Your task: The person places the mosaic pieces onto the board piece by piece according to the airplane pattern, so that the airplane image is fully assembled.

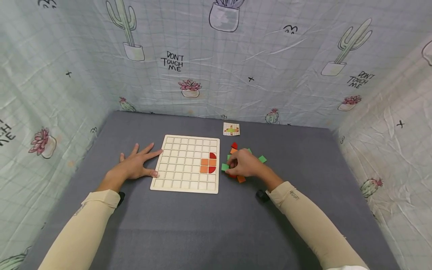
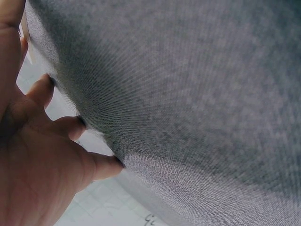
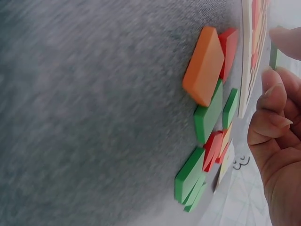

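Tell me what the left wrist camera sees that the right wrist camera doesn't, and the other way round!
Only the left wrist view: the left hand, fingers spread.
Only the right wrist view: the right hand pinching a green piece, plus loose green pieces, an orange piece, red pieces and a card.
Both: the gray table, pale cloth and, probably, the board's edge.

Green tile (image 1: 225, 167) (square) beside gridded board (image 1: 180, 167)

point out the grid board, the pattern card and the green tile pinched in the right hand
Grid board (image 1: 182, 161), head view, bare middle
Pattern card (image 1: 231, 129), head view, printed middle
Green tile (image 3: 274, 55), right wrist view, exposed edge
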Tool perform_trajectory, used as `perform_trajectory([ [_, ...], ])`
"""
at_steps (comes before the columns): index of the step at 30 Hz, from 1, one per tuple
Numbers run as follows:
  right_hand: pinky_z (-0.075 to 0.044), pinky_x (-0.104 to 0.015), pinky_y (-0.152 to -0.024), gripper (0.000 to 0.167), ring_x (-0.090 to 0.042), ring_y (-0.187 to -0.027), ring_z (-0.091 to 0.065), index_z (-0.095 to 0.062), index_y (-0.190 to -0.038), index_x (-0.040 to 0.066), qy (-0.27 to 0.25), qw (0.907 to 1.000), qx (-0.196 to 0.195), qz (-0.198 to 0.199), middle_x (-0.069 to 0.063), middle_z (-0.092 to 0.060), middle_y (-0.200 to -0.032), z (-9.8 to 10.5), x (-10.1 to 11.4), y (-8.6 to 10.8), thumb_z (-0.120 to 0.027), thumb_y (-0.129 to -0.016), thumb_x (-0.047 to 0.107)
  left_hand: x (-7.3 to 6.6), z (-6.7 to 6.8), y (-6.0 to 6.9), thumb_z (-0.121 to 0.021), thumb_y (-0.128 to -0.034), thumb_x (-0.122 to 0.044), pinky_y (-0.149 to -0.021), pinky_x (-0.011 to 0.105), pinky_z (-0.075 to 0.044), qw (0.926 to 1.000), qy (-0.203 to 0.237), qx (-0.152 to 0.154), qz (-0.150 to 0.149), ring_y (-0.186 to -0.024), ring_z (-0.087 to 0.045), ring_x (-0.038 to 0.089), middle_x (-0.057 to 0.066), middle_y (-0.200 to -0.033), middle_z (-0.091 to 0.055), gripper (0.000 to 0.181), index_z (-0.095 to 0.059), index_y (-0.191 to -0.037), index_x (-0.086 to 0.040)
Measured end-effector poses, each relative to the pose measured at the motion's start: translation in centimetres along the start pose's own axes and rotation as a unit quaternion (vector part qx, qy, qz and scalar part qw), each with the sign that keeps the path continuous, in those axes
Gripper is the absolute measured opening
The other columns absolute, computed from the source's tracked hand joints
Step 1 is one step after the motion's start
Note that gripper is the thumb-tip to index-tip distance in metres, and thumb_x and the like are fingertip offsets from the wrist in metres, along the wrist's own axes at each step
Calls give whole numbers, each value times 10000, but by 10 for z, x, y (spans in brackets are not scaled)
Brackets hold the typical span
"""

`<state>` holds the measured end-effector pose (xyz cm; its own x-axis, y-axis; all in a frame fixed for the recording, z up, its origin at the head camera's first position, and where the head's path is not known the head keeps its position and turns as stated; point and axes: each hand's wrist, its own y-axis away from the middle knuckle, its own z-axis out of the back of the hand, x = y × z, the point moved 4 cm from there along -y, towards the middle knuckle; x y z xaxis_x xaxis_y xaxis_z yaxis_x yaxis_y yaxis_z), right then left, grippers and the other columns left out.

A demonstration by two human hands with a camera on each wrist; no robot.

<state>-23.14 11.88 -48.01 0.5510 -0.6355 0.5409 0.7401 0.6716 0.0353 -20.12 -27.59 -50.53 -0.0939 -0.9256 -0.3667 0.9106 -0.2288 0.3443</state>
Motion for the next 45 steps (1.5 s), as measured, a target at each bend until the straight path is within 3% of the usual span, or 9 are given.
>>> perform_trajectory([
  [16,-530,-208,-655,137,-29,-684,-608,-798,-901,63,-55,9985,-88,535,-7,-738,-781,-7,11,-19,-845,-864,187,1,-1,-2,-756,-804,-691,-1084,913,59,10000,1,-16,-22,-1574,98,584,85,-1784,-24,1042,-264,-1662,-365],
  [27,-546,-222,-701,150,-46,-732,-616,-798,-960,62,-146,9992,27,373,3,-745,-839,-15,16,-33,-828,-882,188,-1,0,0,-757,-811,-671,-1088,914,48,10000,-24,-65,-26,-1573,86,590,97,-1782,-39,1026,-278,-1660,-352],
  [45,-498,-203,-666,104,-49,-688,-587,-797,-882,94,-79,9989,-41,449,19,-732,-781,-22,29,-51,-828,-884,193,-2,1,2,-746,-806,-693,-1076,923,41,9999,-56,-100,-67,-1567,72,603,101,-1781,-45,1030,-283,-1659,-349],
])
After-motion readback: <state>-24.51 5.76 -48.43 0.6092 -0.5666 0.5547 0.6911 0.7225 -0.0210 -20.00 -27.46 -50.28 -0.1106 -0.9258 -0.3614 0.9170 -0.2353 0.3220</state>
